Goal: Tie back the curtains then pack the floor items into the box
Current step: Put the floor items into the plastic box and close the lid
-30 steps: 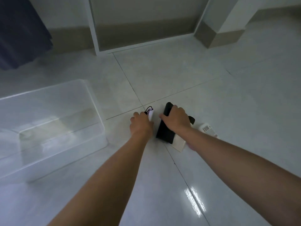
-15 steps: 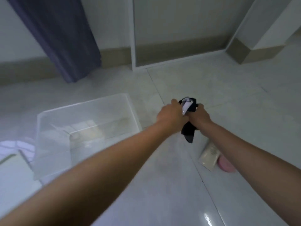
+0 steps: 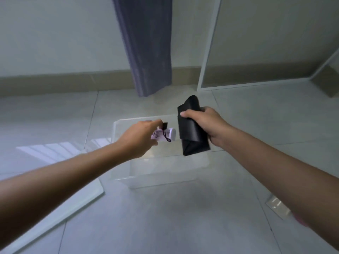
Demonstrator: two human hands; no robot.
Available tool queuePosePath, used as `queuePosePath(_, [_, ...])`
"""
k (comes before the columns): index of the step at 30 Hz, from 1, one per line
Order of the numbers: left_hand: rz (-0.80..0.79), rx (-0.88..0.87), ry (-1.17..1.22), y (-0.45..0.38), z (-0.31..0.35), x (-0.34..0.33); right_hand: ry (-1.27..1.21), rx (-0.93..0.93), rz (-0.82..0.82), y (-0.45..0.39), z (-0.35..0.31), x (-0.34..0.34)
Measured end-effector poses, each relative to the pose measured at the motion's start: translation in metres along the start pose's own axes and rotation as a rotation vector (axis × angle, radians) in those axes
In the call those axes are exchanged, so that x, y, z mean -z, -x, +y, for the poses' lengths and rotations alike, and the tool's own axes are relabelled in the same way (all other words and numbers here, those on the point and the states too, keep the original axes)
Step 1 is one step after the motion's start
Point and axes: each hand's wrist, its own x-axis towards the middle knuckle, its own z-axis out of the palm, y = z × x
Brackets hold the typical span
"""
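A clear plastic box (image 3: 161,177) stands open on the tiled floor in front of me. Over its left half my left hand (image 3: 141,138) holds a small white and pink item with a dark cord (image 3: 167,134). My right hand (image 3: 207,123) grips a black folded case (image 3: 192,138) above the box's right side, its lower end near the rim. A grey-blue curtain (image 3: 146,44) hangs gathered against the back wall beyond the box.
The box's clear lid (image 3: 55,215) lies flat on the floor at the lower left. A beige packet (image 3: 278,206) and a pink thing (image 3: 300,220) lie on the floor under my right forearm. A white-framed glass door (image 3: 209,52) stands at the back right.
Both hands lifted the small white item and the black case off the floor and carried them left to above the box. The view swung left toward the curtain.
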Motion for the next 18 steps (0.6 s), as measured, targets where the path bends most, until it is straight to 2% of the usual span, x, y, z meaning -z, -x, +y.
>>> queuePosePath(10, [-0.112, 0.003, 0.088, -0.015, -0.045, -0.063, 0.290, -0.019, 0.026, -0.014, 0.042, -0.042])
queuePosePath(14, [-0.250, -0.054, 0.094, -0.020, -0.050, -0.079, 0.433, -0.110, 0.017, -0.025, 0.057, -0.055])
queuePosePath(18, [-0.348, -0.097, 0.032, -0.024, -0.042, -0.094, 0.423, -0.250, 0.021, -0.038, 0.070, -0.064])
